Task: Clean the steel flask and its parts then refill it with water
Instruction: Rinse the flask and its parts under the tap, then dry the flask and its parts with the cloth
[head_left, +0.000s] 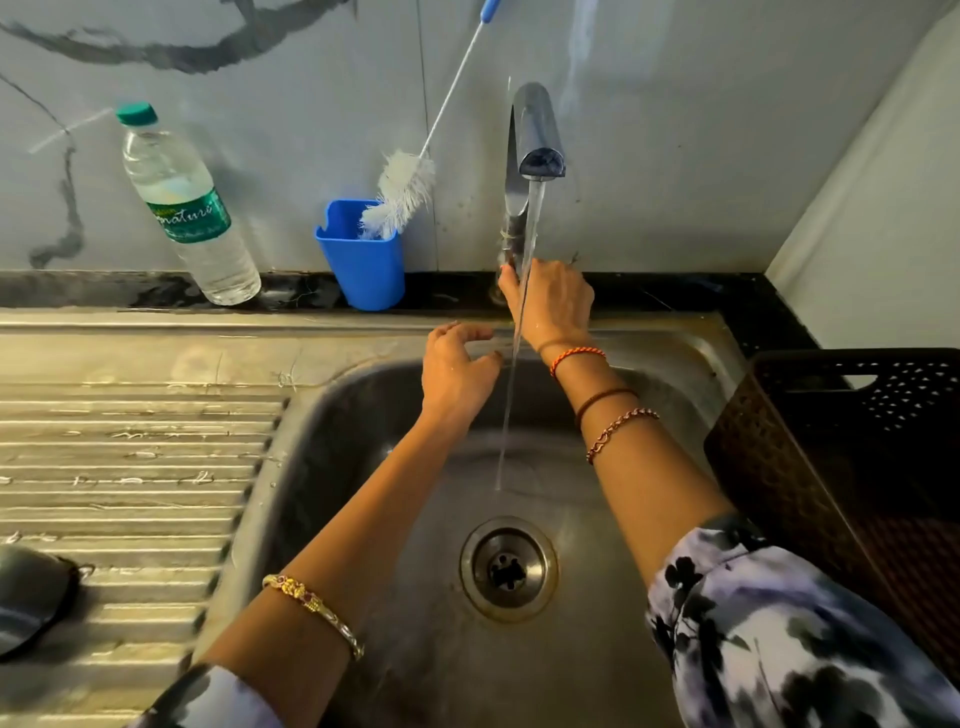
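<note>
Head view: the right hand (553, 301) reached to the base of the tap (535, 140), its fingers curled round what was probably the valve, while water ran into the sink (363, 415); the left hand (457, 369) hovered beside the stream, fingers loosely curled and holding nothing. The steel flask could not be identified with certainty; a dark rounded object (31, 597) at the frame's lower left, on the draining board (130, 441), may have been one of its parts. The flow was best kept moderate, to limit splashing, before the bottle brush (400, 192) in the blue cup (363, 260) was fetched.

left hand (457, 371): loosely curled, empty | right hand (553, 301): reaching forward, fingers hidden
</note>
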